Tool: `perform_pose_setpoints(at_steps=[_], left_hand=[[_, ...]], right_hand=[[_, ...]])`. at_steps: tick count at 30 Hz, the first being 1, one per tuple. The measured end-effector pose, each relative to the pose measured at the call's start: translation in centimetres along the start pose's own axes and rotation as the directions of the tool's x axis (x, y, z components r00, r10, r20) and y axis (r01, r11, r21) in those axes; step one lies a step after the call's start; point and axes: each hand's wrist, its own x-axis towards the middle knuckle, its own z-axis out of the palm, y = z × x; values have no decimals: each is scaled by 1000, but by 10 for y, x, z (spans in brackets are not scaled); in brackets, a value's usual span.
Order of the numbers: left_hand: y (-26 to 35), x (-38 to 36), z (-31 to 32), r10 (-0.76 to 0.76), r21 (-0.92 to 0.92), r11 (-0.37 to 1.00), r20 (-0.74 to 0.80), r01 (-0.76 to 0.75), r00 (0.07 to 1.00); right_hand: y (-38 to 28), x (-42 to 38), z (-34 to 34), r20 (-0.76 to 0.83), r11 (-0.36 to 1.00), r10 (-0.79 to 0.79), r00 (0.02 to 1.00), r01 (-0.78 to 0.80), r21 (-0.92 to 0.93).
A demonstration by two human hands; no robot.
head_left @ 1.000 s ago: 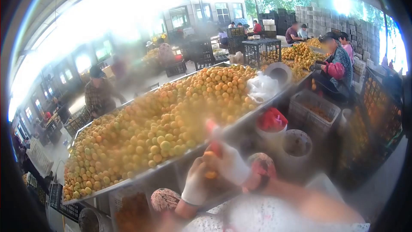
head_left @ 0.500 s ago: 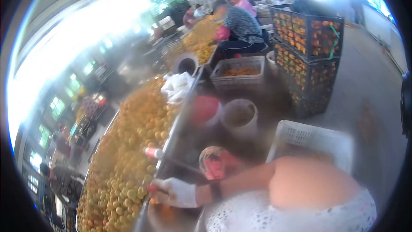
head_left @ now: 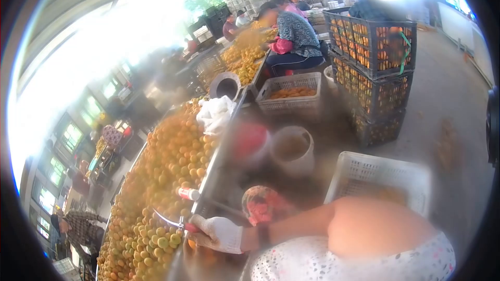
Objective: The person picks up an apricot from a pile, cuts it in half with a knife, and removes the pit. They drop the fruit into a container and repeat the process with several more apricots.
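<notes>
My right hand [head_left: 219,232], in a soiled white glove, is closed around the red handle of a curved-blade knife [head_left: 169,221]. Its thin silver blade points left over a heap of small round fruits [head_left: 148,229], yellow, green and orange, which look like apricots. The heap lies on a long metal-edged table. Just above the hand, a small white and red bottle [head_left: 188,193] rests on its side among the fruits. Blurred orange fruit [head_left: 192,244] shows below the table edge, close to my glove. My left hand does not show.
Beside my arm are a red and grey patterned item [head_left: 263,205], a white bucket [head_left: 292,151], a blurred red container [head_left: 250,140] and a white crate [head_left: 383,177]. Stacked black crates [head_left: 372,67] hold orange fruit. A white bag [head_left: 216,114] lies on the heap. Co-workers [head_left: 297,36] sit farther along.
The knife's curved blade now shows clearly over the fruits, where before mainly the red handle showed. My right hand has shifted only slightly, and the view has moved a little.
</notes>
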Motion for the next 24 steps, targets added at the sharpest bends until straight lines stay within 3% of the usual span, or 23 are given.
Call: perform_pose_setpoints(at_steps=[1,3,4,5,7,11,13,14,15,17,20,22,24], left_hand=[[1,-1,4,-2,13,1000,9,2,1000],[3,4,15,1,37,999,37,-2,999],[4,7,19,2,50,999,46,-5,999],[4,8,22,2,62,998,49,-5,999],[3,9,27,-3,88,996,46,-1,999],[6,3,25,-10,143,990,-5,11,1000],[20,-2,20,17,182,983,-46,-8,999],[22,3,20,53,81,995,60,-57,997],[22,7,21,62,91,994,41,-65,997],[19,9,22,106,91,990,17,-107,994],[35,12,40,174,60,983,-16,-172,985],[21,20,31,404,312,865,32,-393,914],[19,18,28,437,485,770,72,-415,896]], right_hand=[[-17,-5,-5,-15,1000,-4,1000,4,-7],[-72,-19,-19,-84,932,-140,986,103,-347],[-63,-7,-12,-75,1000,-7,997,9,25],[-67,-8,-17,-85,1000,-11,996,13,20],[-74,-13,-26,30,963,243,970,-238,-125],[-65,-12,-25,34,972,237,971,-237,-14],[-67,-11,-25,-41,989,148,988,-148,0],[-72,-12,-25,-77,990,131,988,-135,-44],[-75,-14,-27,-60,992,123,991,-125,-32],[-83,-16,-31,-20,975,213,977,-211,66],[-76,-17,-28,-111,998,32,993,-38,-51],[-77,-21,-28,-133,999,-10,991,3,-48],[-74,-22,-26,-119,998,53,992,-49,30]])
